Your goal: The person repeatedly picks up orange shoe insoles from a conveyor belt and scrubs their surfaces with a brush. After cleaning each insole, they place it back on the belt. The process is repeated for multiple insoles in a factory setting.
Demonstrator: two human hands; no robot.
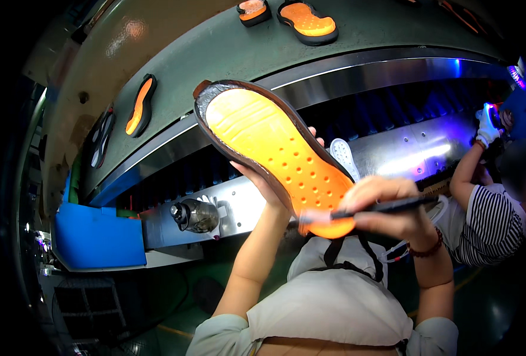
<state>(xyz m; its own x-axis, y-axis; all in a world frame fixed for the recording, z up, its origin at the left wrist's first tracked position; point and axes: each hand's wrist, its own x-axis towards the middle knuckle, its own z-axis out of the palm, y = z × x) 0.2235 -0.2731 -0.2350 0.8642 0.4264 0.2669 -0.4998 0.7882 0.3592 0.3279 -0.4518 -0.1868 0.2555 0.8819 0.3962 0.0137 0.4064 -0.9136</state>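
A large shoe sole (275,142), yellow-orange inside with a dark rim and rows of small dimples, is tilted up in front of me. My left hand (262,181) is closed around it from beneath, with fingertips showing past its right edge. The heel end points down toward me. In my right hand (387,209), the fingers are closed on a black-handled brush (402,204). Its pale bristles, blurred by motion, are at the heel end of the sole. A beaded bracelet circles my right wrist.
A green conveyor belt (215,56) curves across the back, carrying several soles, including an orange one (307,21). On the metal ledge stand a dark bottle (195,215) and a white sole-shaped piece (343,155). A blue bin (100,234) is at left; a co-worker in stripes (482,225) works at right.
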